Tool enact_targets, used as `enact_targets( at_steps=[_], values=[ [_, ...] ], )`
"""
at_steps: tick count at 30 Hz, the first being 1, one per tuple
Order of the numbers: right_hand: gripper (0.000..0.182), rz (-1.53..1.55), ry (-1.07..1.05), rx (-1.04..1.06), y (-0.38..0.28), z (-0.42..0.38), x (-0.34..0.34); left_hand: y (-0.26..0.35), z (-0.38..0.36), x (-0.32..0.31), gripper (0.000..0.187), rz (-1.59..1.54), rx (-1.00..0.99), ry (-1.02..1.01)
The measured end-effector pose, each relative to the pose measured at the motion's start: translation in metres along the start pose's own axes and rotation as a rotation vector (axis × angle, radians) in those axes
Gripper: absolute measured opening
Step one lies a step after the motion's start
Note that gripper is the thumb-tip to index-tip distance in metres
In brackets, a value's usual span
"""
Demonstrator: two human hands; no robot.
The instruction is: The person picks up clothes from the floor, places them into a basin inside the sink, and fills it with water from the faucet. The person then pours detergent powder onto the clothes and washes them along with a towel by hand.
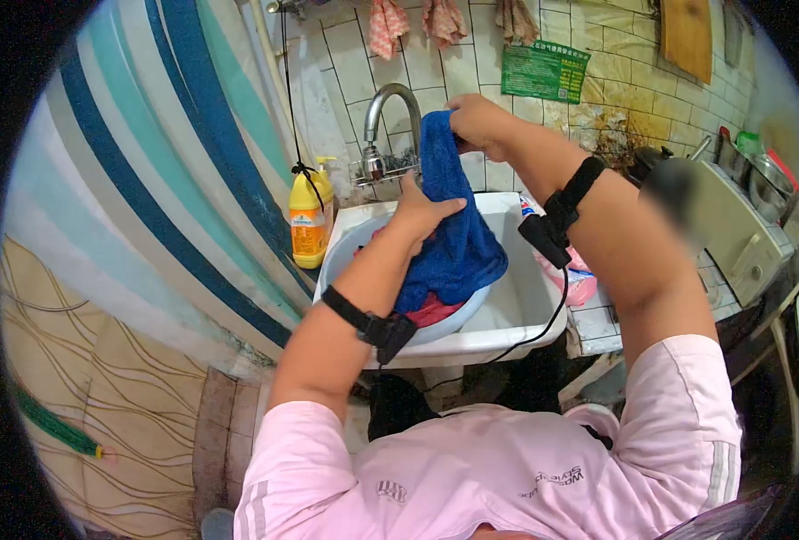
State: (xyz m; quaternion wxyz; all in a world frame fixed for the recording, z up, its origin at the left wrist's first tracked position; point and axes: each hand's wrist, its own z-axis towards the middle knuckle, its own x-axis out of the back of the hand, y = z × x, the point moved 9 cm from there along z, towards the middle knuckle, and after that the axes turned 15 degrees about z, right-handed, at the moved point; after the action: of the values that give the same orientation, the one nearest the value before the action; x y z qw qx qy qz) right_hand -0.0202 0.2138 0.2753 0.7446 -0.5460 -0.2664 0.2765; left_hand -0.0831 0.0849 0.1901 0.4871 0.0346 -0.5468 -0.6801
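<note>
A blue towel [453,238] hangs over a light basin [336,270] that stands in a white sink [516,306]. My right hand [480,126] is raised beside the faucet, closed on the towel's upper end. Lower down, my left hand [426,211] is closed on the towel's left edge. The towel's lower part spreads over pink cloth [431,310] in the basin. Behind my hands the curved metal faucet [395,94] rises at the wall.
Left of the sink stands a yellow pump bottle [309,216]. A pink bag [579,283] lies on the counter at the right. Farther right are a pale appliance [746,229] and a metal bowl [768,184]. Cloths [443,20] hang on the wall above.
</note>
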Motion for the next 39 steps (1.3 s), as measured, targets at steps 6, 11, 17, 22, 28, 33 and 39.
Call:
enact_targets(
  at_steps=[6, 11, 17, 22, 28, 33, 39],
  values=[
    [0.036, 0.273, -0.002, 0.019, 0.033, -0.012, 0.011, -0.062, 0.029, -0.088, 0.021, -1.020, 0.439, -0.409],
    [0.073, 0.091, 0.070, -0.277, 0.158, -0.041, 0.029, -0.050, 0.033, -0.101, 0.018, -1.191, 0.367, -0.532],
    [0.058, 0.733, -0.109, -0.704, 0.200, -0.075, -0.023, -0.095, 0.040, -0.127, 0.019, -1.272, 0.433, -0.471],
    [0.039, 0.463, 0.176, -0.272, 0.218, -0.044, 0.009, -0.139, 0.045, -0.130, 0.026, -1.209, 0.445, -0.443],
    [0.028, 0.158, 0.164, -0.083, 0.207, -0.046, 0.021, -0.118, 0.026, -0.117, 0.036, -1.026, 0.496, -0.367],
    [0.033, 0.002, 0.114, 0.138, 0.163, -0.069, -0.011, -0.128, 0.018, -0.116, 0.026, -0.841, 0.525, -0.234],
    [0.038, -0.374, 0.280, 0.103, 0.137, -0.075, -0.020, -0.134, 0.017, -0.146, 0.026, -0.913, 0.504, -0.342]
  ],
)
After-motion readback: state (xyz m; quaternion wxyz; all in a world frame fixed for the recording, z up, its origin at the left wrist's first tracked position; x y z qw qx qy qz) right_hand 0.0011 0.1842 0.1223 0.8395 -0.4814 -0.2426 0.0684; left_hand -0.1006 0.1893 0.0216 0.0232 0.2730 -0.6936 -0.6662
